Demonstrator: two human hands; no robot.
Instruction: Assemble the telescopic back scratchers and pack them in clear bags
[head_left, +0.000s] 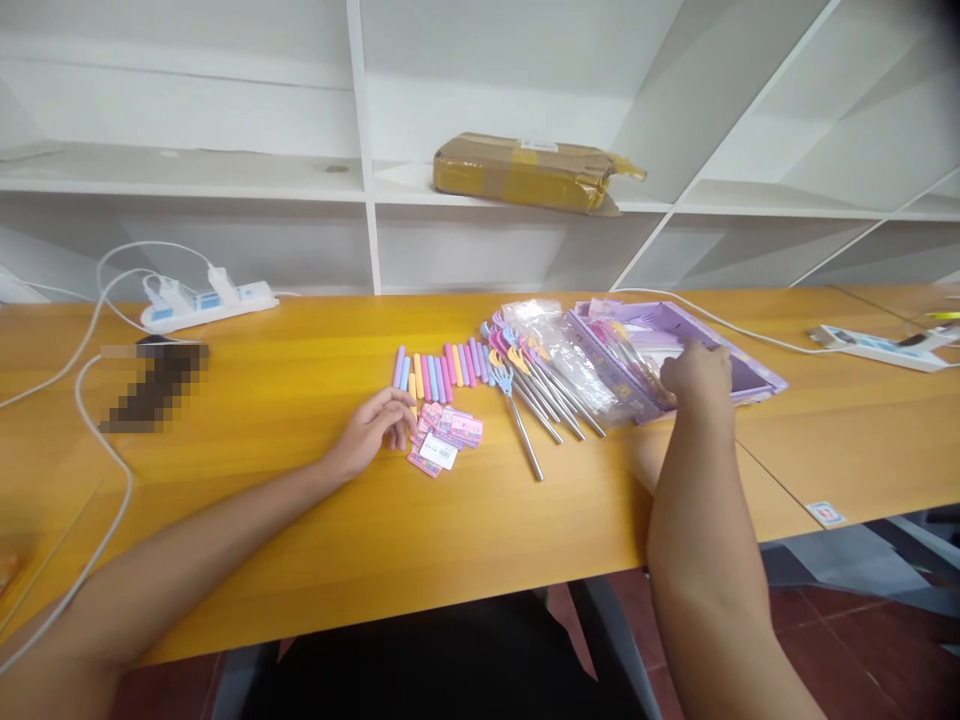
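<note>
My left hand [377, 428] rests on the table with its fingers loosely curled and apart, beside a small pile of pink and white cards [448, 436]. Just behind the cards lies a row of pastel tubes [442, 372]. Several metal rods with coloured hand-shaped heads [525, 425] are fanned out to the right, next to clear plastic bags [570, 350]. Over the open purple box [757, 380] is my right hand [697, 368], blurred and seen from behind; its fingertips are hidden. Some packed items lie in the box's left part.
White power strips lie at the left [210, 306] and right [877, 348], with white cables. A taped brown parcel [525, 172] sits on the shelf [405, 186] behind the table [315, 540]. A dark pixelated object is at the left.
</note>
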